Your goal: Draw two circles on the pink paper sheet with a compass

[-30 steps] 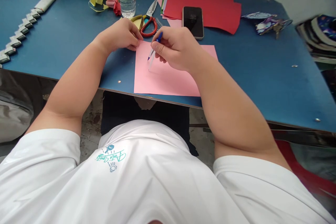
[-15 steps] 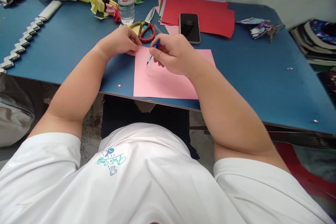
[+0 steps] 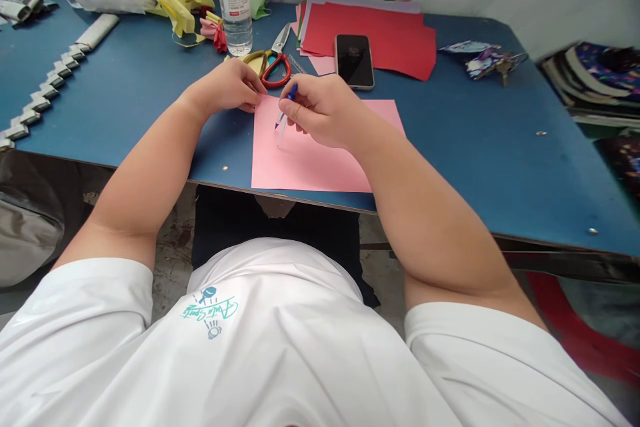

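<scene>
1. Has the pink sheet (image 3: 310, 170) laid flat on the blue bench (image 3: 470, 140), close to the front edge.
2. With the left hand (image 3: 231, 85), touches the far left corner of this sheet, fingers bent. Not possible to tell between pinching the corner and only pressing on it.
3. With the right hand (image 3: 323, 107), grips the pen (image 3: 293, 92) above the left part of the sheet, blue end up and the other end down. Cannot tell about contact with the paper, for the lower end looks too thin.
4. Has the hands apart from each other, but near, both at the far side of the sheet.
5. To count as done: sheet spread out, corner tended, pen ready in the fingers. To see on the uncovered surface: no clear line, no cut, no fold; partly hidden at the right.
6. Seems, by judgement, quite early in the work on this sheet. Impossible to measure from here how much remains.
7. Has the scissors (image 3: 277, 52) lying just beyond, untouched, near the bottle (image 3: 235, 7); farther right, the phone (image 3: 354, 61), partly over red paper (image 3: 395, 43).
</scene>
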`<move>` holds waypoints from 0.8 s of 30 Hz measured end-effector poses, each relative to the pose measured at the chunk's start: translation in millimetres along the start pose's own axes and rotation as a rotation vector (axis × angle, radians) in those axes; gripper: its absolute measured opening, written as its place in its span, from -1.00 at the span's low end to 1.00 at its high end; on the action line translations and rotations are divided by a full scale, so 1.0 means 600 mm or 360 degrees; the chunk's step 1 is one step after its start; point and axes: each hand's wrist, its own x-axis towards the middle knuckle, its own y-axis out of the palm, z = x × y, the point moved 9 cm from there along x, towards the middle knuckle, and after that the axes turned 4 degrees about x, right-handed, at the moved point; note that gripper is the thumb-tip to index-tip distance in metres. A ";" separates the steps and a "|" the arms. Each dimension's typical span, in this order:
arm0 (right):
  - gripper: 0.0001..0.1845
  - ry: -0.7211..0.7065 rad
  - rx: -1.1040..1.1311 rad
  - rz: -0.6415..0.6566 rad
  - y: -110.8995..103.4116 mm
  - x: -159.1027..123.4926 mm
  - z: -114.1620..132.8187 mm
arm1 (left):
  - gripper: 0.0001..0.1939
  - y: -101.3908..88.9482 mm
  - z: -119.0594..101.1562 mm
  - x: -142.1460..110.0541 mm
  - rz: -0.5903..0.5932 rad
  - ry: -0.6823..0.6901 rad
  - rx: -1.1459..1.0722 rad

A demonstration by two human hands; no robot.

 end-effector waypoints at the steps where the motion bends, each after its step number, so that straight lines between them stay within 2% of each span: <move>1: -0.47 -0.0006 -0.0012 0.0001 0.000 0.000 0.000 | -0.80 0.000 0.000 0.000 0.0003 -0.0006 0.0001; 9: -0.54 -0.0084 -0.0188 -0.0062 -0.010 0.005 0.014 | -0.81 -0.002 0.000 0.001 0.0001 -0.0009 -0.0008; 13: -0.58 -0.0066 -0.0087 -0.0032 -0.004 0.006 0.014 | -0.81 -0.001 0.003 0.005 0.0018 -0.0001 -0.0033; 19: -0.54 -0.0026 0.0113 0.0016 0.007 0.005 0.022 | -0.86 0.001 0.000 0.002 0.0023 0.0021 -0.0032; 24: -0.57 0.0006 0.0153 0.0044 0.010 0.002 0.034 | -0.87 0.002 -0.004 -0.001 0.0038 0.0045 -0.0037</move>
